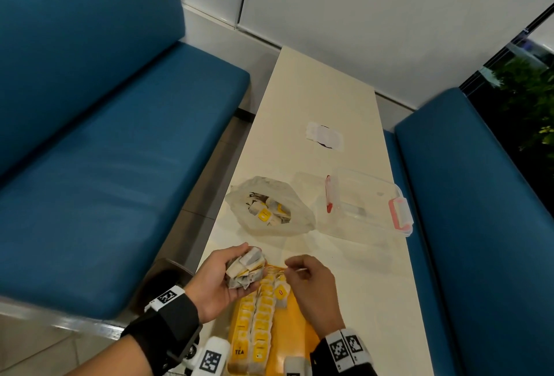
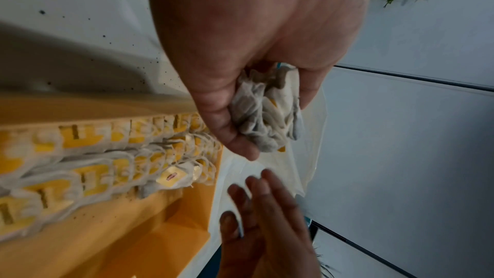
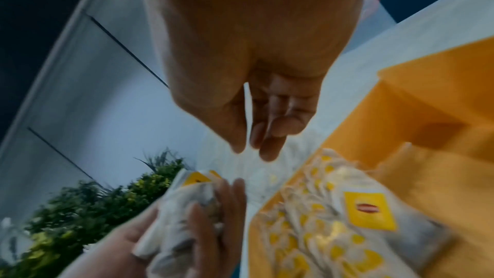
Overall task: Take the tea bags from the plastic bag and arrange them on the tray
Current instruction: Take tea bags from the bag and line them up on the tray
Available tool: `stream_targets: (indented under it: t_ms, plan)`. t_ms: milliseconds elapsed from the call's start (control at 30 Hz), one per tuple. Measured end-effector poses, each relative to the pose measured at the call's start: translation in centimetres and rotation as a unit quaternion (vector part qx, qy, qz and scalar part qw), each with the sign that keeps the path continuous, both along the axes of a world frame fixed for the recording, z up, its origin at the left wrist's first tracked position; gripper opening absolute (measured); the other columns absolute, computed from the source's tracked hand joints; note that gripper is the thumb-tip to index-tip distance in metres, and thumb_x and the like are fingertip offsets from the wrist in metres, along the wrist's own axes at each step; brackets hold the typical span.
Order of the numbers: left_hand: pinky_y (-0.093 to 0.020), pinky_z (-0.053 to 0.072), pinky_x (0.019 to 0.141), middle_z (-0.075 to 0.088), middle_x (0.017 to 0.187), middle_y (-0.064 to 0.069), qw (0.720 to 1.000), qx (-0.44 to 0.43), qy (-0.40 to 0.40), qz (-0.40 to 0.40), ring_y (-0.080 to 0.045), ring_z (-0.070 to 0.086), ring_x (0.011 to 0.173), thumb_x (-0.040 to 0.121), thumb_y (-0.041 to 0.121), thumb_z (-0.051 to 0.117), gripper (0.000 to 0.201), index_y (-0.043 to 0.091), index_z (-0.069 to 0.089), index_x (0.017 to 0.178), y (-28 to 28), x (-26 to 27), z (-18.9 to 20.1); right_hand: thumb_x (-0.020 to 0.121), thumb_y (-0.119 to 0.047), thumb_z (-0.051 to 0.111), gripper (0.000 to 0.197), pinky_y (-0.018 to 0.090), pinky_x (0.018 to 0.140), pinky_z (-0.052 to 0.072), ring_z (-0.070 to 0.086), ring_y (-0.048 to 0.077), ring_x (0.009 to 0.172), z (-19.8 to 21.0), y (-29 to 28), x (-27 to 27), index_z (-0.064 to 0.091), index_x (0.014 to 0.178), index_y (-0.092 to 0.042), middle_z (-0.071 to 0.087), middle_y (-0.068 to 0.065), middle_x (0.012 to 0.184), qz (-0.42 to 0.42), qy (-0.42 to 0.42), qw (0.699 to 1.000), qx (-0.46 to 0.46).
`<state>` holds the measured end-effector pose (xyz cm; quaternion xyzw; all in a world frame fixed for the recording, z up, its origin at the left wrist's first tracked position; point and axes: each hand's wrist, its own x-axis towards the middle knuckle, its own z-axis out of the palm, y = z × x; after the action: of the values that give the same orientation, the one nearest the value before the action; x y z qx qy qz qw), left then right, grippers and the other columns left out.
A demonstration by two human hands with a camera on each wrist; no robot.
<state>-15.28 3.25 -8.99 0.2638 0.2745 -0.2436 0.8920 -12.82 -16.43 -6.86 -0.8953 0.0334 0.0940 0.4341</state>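
The left hand [image 1: 223, 278] holds a loose bunch of tea bags [image 1: 245, 267] in a curled grip above the far end of the tray [image 1: 296, 333]. The right hand [image 1: 311, 281], beside it, pinches what looks like a string. Tangled strings could drag neighbouring bags from the rows [image 1: 259, 312]; more wait in the plastic bag [image 1: 269, 206] beyond.

Head view: I look steeply down from above at the table [image 1: 314, 100], both hands low in frame.
Left wrist: close along the left hand [image 2: 240, 50], rolled sideways.
Right wrist: close along the right hand [image 3: 240, 50], tilted.
Shared: the orange tray [image 1: 295, 330] shows in all three.
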Motion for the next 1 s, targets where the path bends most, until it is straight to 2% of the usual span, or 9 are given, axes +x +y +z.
stream_targets:
  t_ms: [100, 233, 300, 433, 533, 633, 767, 867, 1000]
  plan:
    - [-0.037, 0.055, 0.073, 0.071, 0.105, -0.020, 1.000, -0.022, 0.001, -0.002, -0.029, 0.071, 0.083, 0.099, 0.029, 0.055, 0.035, 0.005, 0.071, 0.119, -0.5, 0.0, 0.3, 0.082, -0.007, 0.074, 0.023, 0.020, 0.074, 0.055, 0.067, 0.010, 0.078, 1.4, 1.6, 0.3, 0.073, 0.095, -0.026, 0.073, -0.006, 0.093, 0.078, 0.015, 0.996, 0.047]
    - [-0.035, 0.055, 0.070, 0.072, 0.103, -0.017, 1.000, -0.015, -0.004, -0.010, -0.026, 0.072, 0.080, 0.101, 0.029, 0.053, 0.034, 0.008, 0.071, 0.120, -0.8, -0.1, 0.6, 0.080, -0.008, 0.076, 0.019, 0.027, 0.073, 0.057, 0.069, 0.019, 0.078, 1.6, 2.4, 0.9, 0.075, 0.092, -0.022, 0.074, -0.004, 0.091, 0.084, 0.034, 0.994, 0.066]
    - [-0.035, 0.056, 0.071, 0.072, 0.105, -0.016, 1.000, -0.002, -0.006, -0.017, -0.025, 0.072, 0.081, 0.101, 0.031, 0.053, 0.034, 0.010, 0.071, 0.121, -0.9, -0.1, 0.6, 0.081, -0.007, 0.076, 0.017, 0.026, 0.071, 0.057, 0.069, 0.019, 0.076, 1.6, 2.5, 0.9, 0.075, 0.090, -0.021, 0.075, -0.006, 0.090, 0.085, 0.034, 0.992, 0.082]
    - [-0.034, 0.055, 0.074, 0.069, 0.106, -0.016, 0.999, 0.011, -0.019, -0.039, -0.023, 0.070, 0.087, 0.101, 0.037, 0.054, 0.039, 0.011, 0.071, 0.124, -1.0, -0.4, 0.4, 0.083, 0.001, 0.072, 0.016, 0.017, 0.064, 0.051, 0.062, 0.002, 0.067, 2.0, 3.0, 0.8, 0.074, 0.087, -0.013, 0.075, -0.010, 0.084, 0.091, 0.037, 0.988, 0.118]
    - [-0.033, 0.055, 0.071, 0.069, 0.099, -0.016, 0.999, 0.018, -0.025, -0.038, -0.022, 0.070, 0.083, 0.100, 0.039, 0.055, 0.043, 0.007, 0.071, 0.123, -1.1, -0.3, 0.4, 0.082, -0.003, 0.074, 0.016, 0.018, 0.068, 0.052, 0.063, 0.009, 0.075, 1.7, 3.3, 0.9, 0.073, 0.085, -0.019, 0.074, -0.004, 0.088, 0.089, 0.021, 0.990, 0.108]
    - [-0.032, 0.055, 0.069, 0.068, 0.099, -0.015, 0.998, 0.012, -0.033, -0.046, -0.020, 0.069, 0.082, 0.098, 0.044, 0.056, 0.048, 0.006, 0.071, 0.124, -0.9, -0.1, 0.3, 0.082, -0.007, 0.076, 0.011, 0.016, 0.073, 0.051, 0.065, 0.017, 0.084, 1.6, 3.4, 1.3, 0.072, 0.085, -0.017, 0.072, -0.001, 0.091, 0.086, 0.009, 0.991, 0.101]
    - [-0.033, 0.053, 0.069, 0.067, 0.096, -0.014, 0.998, -0.002, -0.038, -0.042, -0.022, 0.068, 0.084, 0.093, 0.046, 0.065, 0.047, 0.005, 0.073, 0.114, -0.4, 0.1, 0.2, 0.083, -0.005, 0.075, 0.010, 0.019, 0.074, 0.051, 0.064, 0.007, 0.077, 2.6, 3.1, 2.0, 0.070, 0.083, -0.013, 0.071, -0.004, 0.081, 0.099, 0.008, 0.989, 0.105]
    - [-0.033, 0.053, 0.067, 0.067, 0.097, -0.014, 0.997, 0.009, -0.058, -0.042, -0.024, 0.069, 0.084, 0.090, 0.039, 0.069, 0.042, 0.005, 0.072, 0.114, 0.0, 0.1, 0.2, 0.084, -0.003, 0.074, 0.010, 0.018, 0.069, 0.050, 0.061, 0.005, 0.071, 3.5, 2.7, 2.6, 0.068, 0.082, -0.010, 0.068, -0.004, 0.077, 0.109, 0.032, 0.987, 0.115]
    - [-0.030, 0.053, 0.061, 0.066, 0.102, -0.017, 0.994, 0.021, -0.095, -0.051, -0.026, 0.068, 0.086, 0.088, 0.020, 0.074, 0.026, 0.008, 0.066, 0.109, 0.6, -0.2, 0.2, 0.086, -0.003, 0.072, 0.006, 0.020, 0.064, 0.049, 0.061, 0.008, 0.068, 4.8, 2.4, 3.3, 0.067, 0.085, -0.007, 0.066, 0.002, 0.080, 0.129, 0.050, 0.985, 0.099]
